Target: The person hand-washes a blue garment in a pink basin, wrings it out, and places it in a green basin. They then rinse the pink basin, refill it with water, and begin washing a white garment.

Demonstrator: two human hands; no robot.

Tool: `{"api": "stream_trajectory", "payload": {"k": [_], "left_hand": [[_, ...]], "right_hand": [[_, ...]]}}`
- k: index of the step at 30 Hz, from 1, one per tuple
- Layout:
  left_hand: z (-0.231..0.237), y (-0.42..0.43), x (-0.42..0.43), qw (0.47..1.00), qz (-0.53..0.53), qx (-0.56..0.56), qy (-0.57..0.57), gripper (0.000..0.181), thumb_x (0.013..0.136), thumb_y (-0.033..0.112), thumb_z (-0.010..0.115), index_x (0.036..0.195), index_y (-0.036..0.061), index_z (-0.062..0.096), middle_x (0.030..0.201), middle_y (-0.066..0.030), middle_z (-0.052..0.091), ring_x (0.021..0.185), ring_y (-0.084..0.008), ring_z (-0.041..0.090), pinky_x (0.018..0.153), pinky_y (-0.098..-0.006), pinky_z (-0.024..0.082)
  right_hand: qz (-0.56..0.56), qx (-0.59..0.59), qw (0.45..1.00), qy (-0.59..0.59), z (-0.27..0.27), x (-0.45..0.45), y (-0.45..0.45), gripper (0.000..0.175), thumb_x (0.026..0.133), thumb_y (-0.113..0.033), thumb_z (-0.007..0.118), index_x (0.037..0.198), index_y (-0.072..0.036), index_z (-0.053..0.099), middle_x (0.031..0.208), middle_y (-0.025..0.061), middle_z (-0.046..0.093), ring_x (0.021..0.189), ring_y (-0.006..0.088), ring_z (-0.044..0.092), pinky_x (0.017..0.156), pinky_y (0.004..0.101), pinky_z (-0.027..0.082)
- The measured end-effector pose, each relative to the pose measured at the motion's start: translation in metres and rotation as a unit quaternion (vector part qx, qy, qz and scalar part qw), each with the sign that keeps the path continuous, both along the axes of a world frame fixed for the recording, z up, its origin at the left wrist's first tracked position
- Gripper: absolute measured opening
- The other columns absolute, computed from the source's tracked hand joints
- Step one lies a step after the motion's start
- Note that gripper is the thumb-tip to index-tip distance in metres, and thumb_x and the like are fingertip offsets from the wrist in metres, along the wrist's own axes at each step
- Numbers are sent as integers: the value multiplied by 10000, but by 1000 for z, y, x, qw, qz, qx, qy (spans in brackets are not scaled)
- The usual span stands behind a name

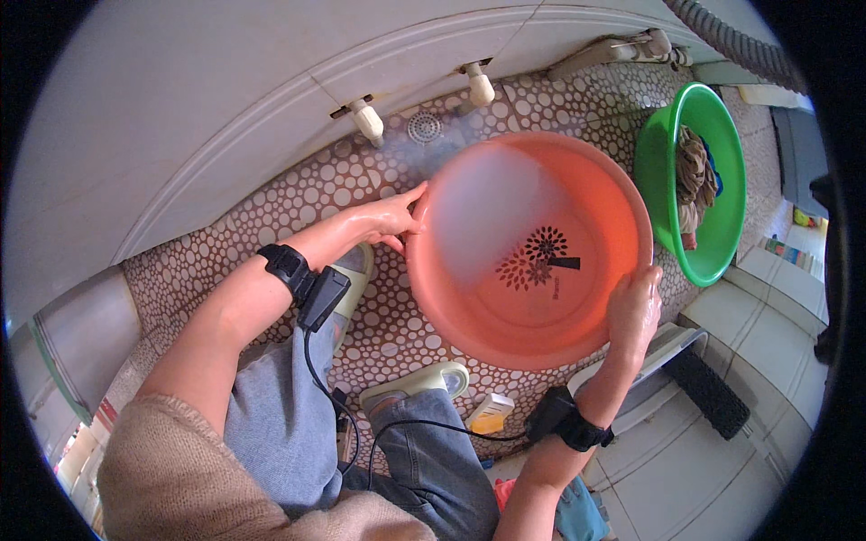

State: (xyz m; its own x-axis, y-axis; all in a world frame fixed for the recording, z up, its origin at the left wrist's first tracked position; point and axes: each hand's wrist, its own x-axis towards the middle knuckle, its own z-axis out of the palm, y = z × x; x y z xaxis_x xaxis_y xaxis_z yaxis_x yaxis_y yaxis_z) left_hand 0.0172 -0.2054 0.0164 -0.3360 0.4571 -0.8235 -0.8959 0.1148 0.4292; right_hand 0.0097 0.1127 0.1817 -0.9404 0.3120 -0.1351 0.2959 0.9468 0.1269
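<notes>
A large orange plastic basin (pixel 595 196) with a dark flower print on its bottom is tilted towards the wall. Cloudy whitish water (pixel 487 209) is pooled in its far left side. My left hand (pixel 392 220) holds the left rim, with some fingers against the outer wall. On the right rim, my right hand (pixel 634 314) is closed and looks wet; its fingertips are partly hidden. Beyond the basin, a hazy whitish flow (pixel 433 159) spreads over the floor near a round floor drain (pixel 425 127).
A green plastic basin (pixel 653 162) at right holds crumpled cloth (pixel 693 176). Two pale pipe fittings (pixel 368 123) project from the wall. A grey corrugated hose (pixel 734 40) hangs at upper right. A black scrubbing pad (pixel 710 395) and a white-and-yellow box (pixel 490 414) are nearer me.
</notes>
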Motion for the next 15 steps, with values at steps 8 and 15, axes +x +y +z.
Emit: {"api": "stream_trajectory", "payload": {"k": [8,15], "left_hand": [[-6,-1,1,1000,12,16,-2,872,905,-9,474,1461,257,-144,1296,-183,490,1088,-277,553,887,-541,465],[-5,-2,1,1000,18,19,4,852,912,1,475,1467,239,-125,1322,-202,466,1130,-300,531,894,-545,459]], "right_hand": [[13,1,1000,-6,3,-12,-4,215,868,-143,457,991,8,365,802,308,613,781,485,603,685,552,473],[9,11,1000,-16,6,-15,-9,217,878,-161,455,992,5,375,807,304,616,784,481,605,692,553,475]]}}
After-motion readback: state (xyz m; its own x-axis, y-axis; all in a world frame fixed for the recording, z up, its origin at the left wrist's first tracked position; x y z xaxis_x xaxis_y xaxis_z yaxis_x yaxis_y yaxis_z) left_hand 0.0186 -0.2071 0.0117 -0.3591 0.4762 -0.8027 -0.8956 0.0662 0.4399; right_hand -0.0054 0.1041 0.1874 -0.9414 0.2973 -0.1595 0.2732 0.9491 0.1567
